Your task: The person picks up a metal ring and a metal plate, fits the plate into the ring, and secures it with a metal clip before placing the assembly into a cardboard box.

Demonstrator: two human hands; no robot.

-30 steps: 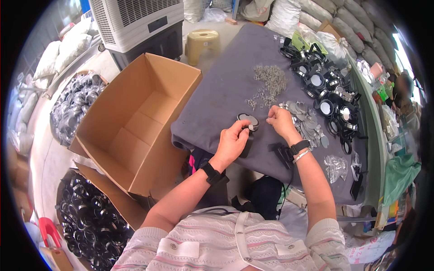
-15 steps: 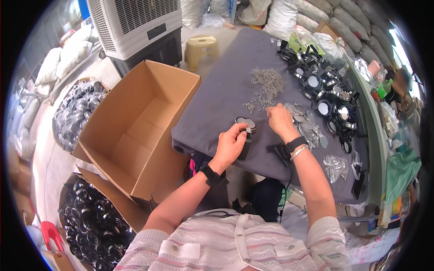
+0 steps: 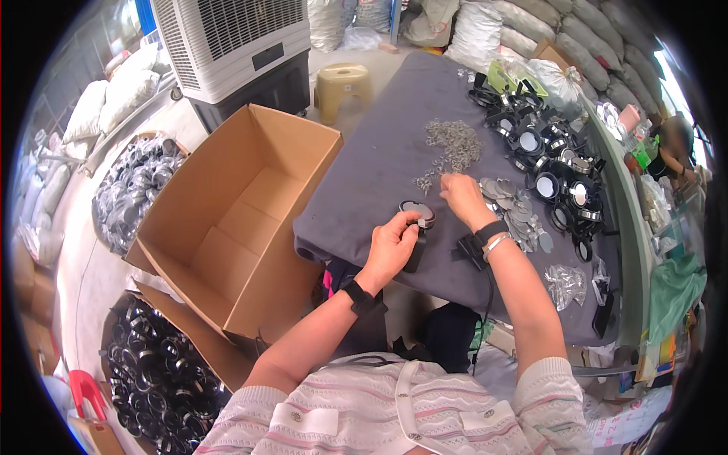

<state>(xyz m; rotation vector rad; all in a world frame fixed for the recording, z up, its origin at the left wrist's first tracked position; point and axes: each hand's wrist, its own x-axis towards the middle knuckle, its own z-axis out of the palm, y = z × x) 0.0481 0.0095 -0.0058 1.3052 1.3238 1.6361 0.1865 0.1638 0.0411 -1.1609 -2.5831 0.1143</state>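
Note:
My left hand (image 3: 393,246) is closed around a round black part (image 3: 417,213) with a grey disc face and a dark arm-like piece below it, at the near side of the cloth-covered table (image 3: 356,167). Fingers bent together, my right hand (image 3: 464,200) hovers at the near edge of a heap of small metal clips (image 3: 455,146). Anything between those fingertips is hidden or too small to make out. Just right of this hand lies a spread of flat grey discs (image 3: 516,214).
Black round parts with silver bands (image 3: 557,163) crowd the table's right side. A large cardboard box (image 3: 235,220) stands left of the table, above another box of black rings (image 3: 155,371). Behind are an air cooler (image 3: 227,53) and a yellow stool (image 3: 343,87). Plastic bags (image 3: 566,286) lie near right.
The whole view has shifted slightly. My right hand has moved a little left toward the clips, while my left hand keeps its hold on the round black part.

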